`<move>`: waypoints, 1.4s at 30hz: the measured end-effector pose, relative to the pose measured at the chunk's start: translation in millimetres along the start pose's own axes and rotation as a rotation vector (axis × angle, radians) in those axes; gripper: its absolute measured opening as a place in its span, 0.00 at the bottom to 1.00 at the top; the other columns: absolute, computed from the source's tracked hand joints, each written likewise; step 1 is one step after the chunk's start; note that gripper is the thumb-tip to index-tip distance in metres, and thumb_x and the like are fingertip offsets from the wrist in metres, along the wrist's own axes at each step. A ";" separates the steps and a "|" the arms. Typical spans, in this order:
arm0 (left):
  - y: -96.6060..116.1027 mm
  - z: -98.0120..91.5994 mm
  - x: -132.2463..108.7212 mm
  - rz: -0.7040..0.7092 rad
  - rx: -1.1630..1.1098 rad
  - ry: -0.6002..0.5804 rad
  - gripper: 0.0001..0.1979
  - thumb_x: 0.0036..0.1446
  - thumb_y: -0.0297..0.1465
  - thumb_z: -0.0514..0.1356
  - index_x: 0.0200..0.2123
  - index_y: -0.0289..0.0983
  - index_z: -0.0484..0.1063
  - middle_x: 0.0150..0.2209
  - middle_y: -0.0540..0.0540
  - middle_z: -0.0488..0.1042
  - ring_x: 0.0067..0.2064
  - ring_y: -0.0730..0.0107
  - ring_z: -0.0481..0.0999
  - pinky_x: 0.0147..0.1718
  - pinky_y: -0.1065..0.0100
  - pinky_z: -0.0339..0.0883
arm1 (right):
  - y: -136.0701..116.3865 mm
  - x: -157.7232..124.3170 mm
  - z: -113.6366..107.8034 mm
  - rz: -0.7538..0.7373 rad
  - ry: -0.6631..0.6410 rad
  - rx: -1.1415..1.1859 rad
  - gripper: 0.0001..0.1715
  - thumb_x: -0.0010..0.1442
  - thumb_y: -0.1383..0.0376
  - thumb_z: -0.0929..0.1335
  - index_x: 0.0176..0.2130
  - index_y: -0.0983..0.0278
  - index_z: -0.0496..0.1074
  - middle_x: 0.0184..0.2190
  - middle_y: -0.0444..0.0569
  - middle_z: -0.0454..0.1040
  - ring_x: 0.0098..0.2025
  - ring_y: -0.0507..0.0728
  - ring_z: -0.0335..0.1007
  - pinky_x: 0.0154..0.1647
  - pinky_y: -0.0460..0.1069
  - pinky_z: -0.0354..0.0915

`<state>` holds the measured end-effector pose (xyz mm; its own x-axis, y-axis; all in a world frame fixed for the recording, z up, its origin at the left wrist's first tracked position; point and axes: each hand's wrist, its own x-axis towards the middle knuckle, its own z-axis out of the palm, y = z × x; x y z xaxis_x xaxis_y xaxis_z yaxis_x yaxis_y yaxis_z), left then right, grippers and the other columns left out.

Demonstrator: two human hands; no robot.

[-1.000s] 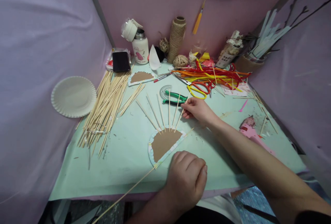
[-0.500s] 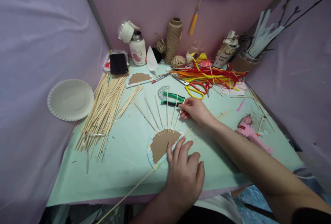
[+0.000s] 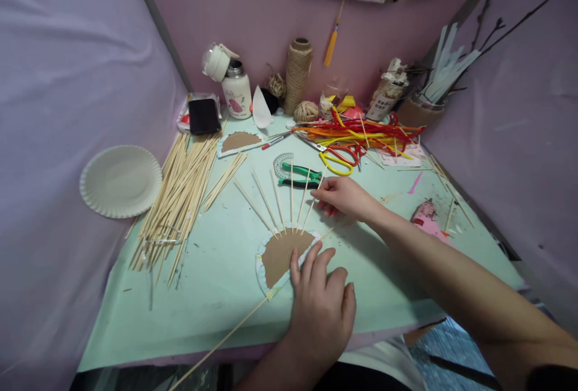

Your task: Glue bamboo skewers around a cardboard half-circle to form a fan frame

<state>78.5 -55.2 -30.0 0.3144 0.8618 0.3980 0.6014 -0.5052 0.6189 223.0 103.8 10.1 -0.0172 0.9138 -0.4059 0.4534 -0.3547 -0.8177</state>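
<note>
A half paper plate (image 3: 280,257) with a brown cardboard face and pale blue rim lies near the table's front. Several bamboo skewers fan out from its curved edge. My left hand (image 3: 321,294) rests on its straight side, fingers spread and pressing lightly. Along that side runs a long skewer (image 3: 221,343), extending past the table edge. Higher up, my right hand (image 3: 342,197) pinches the outer end of the rightmost skewer (image 3: 309,216) in the fan. Just left of that hand are green-handled pliers (image 3: 295,168), behind the skewer tips, beside a clear protractor (image 3: 280,165).
A heap of skewers (image 3: 180,198) and a white paper plate (image 3: 121,181) lie left. Toward the back are scissors (image 3: 336,162), red and yellow strips (image 3: 361,135), a bottle (image 3: 237,96) and a twine spool (image 3: 298,75). A pink glue gun (image 3: 427,219) lies right, partly behind my forearm.
The camera view has shifted slightly. My right hand stays at the rightmost skewer's end, its fingers a little more curled, and my left hand keeps its place on the half plate.
</note>
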 end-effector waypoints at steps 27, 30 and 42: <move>-41.4 -53.5 9.9 -0.340 0.585 -0.052 0.23 0.53 0.38 0.66 0.49 0.36 0.65 0.54 0.32 0.70 0.55 0.44 0.68 0.46 0.48 0.63 | 4.4 11.1 -13.1 -0.826 -0.345 -0.671 0.05 0.64 0.65 0.68 0.40 0.63 0.75 0.41 0.51 0.74 0.42 0.57 0.72 0.42 0.51 0.66; -41.7 -53.7 10.7 -0.338 0.586 -0.053 0.22 0.54 0.38 0.65 0.49 0.36 0.64 0.52 0.34 0.70 0.53 0.45 0.69 0.45 0.49 0.63 | 3.9 14.0 -11.0 -0.814 -0.349 -0.675 0.05 0.64 0.64 0.69 0.38 0.63 0.75 0.39 0.51 0.73 0.40 0.57 0.71 0.41 0.50 0.65; -45.4 -56.2 6.7 -0.361 0.594 -0.042 0.21 0.56 0.39 0.64 0.49 0.36 0.66 0.53 0.34 0.70 0.53 0.46 0.68 0.45 0.50 0.63 | -6.1 15.4 0.1 -0.834 -0.417 -0.614 0.04 0.63 0.65 0.69 0.37 0.64 0.75 0.37 0.50 0.72 0.39 0.55 0.70 0.42 0.50 0.66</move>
<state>12.1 -29.0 -17.4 0.0403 0.9784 0.2028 0.9699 -0.0871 0.2272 219.9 120.0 8.8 -0.7668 0.6414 -0.0235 0.5221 0.6021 -0.6041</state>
